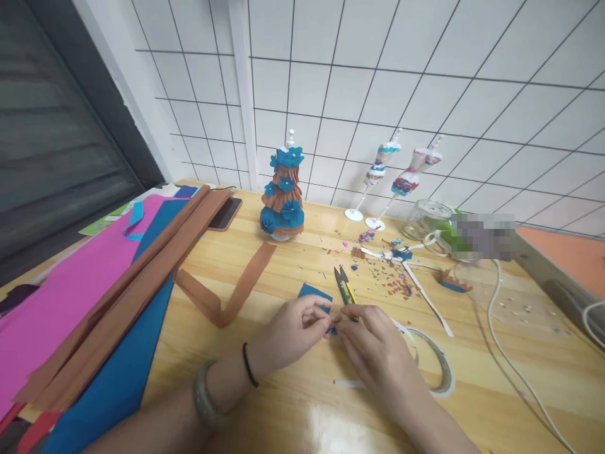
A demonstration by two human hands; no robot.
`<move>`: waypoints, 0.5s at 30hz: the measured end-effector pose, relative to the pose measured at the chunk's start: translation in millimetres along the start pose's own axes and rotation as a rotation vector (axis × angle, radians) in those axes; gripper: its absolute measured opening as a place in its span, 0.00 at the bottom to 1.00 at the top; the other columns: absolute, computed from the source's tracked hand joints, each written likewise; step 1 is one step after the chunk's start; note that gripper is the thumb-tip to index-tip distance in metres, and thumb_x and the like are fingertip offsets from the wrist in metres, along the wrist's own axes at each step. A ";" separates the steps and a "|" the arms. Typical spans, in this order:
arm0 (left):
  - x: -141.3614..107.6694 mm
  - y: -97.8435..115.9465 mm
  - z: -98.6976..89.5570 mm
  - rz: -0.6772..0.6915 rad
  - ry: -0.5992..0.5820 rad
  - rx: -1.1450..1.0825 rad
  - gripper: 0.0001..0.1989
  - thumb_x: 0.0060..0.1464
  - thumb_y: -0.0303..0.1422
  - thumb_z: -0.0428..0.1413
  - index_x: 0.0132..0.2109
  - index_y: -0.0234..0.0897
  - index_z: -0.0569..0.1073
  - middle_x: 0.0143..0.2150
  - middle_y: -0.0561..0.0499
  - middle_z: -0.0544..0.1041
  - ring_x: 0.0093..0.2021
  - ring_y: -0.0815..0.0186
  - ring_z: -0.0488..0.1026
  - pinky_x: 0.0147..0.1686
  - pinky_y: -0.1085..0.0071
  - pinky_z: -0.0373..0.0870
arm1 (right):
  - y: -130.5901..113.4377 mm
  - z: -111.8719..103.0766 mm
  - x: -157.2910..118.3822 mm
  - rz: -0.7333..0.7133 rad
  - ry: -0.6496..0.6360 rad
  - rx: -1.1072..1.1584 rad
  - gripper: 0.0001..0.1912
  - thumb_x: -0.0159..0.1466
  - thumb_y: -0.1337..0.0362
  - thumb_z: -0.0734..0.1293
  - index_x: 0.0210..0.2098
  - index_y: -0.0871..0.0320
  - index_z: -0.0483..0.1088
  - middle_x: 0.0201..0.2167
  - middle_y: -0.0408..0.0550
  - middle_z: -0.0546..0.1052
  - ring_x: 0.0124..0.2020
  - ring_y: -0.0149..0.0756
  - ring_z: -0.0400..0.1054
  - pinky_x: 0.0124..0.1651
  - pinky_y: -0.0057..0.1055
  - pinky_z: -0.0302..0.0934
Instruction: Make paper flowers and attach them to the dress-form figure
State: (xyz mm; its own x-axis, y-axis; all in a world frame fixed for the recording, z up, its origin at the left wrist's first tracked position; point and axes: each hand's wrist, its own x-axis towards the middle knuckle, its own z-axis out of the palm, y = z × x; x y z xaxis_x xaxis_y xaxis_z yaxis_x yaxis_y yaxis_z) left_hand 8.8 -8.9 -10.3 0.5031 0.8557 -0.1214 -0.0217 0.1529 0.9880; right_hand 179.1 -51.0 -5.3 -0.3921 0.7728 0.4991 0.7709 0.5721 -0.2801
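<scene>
Left fingers (pixel 318 326), right fingers (pixel 357 331) — seemingly pinched

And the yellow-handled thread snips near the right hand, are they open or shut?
Open: the thread snips show their two dark blades apart at the tips, with a gap between.

Smooth grey-green bangle (pixel 202 396) and thin black wristband (pixel 248 366).

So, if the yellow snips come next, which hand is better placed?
Probably the right hand: its fingers are beside the snips, while the left hand sits farther off. Both look busy, though.
</scene>
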 end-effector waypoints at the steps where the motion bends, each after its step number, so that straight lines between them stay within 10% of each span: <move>1: -0.3 0.5 -0.1 -0.005 0.001 -0.007 0.14 0.49 0.32 0.55 0.44 0.30 0.68 0.33 0.47 0.74 0.33 0.66 0.73 0.37 0.68 0.69 | 0.2 0.3 -0.2 -0.005 -0.013 -0.010 0.09 0.62 0.72 0.59 0.38 0.57 0.69 0.38 0.54 0.70 0.38 0.40 0.64 0.37 0.37 0.61; 15: 2.8 -5.5 -4.0 -0.016 0.020 0.014 0.16 0.55 0.38 0.48 0.47 0.32 0.65 0.33 0.46 0.75 0.24 0.71 0.70 0.26 0.73 0.67 | 3.4 4.6 -4.4 0.036 -0.128 -0.001 0.08 0.64 0.70 0.58 0.37 0.58 0.67 0.41 0.54 0.70 0.41 0.40 0.65 0.41 0.38 0.61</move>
State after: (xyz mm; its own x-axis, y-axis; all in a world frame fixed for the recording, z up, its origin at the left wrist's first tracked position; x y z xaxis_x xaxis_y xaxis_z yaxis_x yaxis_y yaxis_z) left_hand 6.9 -5.4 -16.4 0.4857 0.8629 -0.1394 -0.0012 0.1601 0.9871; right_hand 181.2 -51.2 -12.2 -0.4248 0.8219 0.3796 0.7864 0.5427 -0.2949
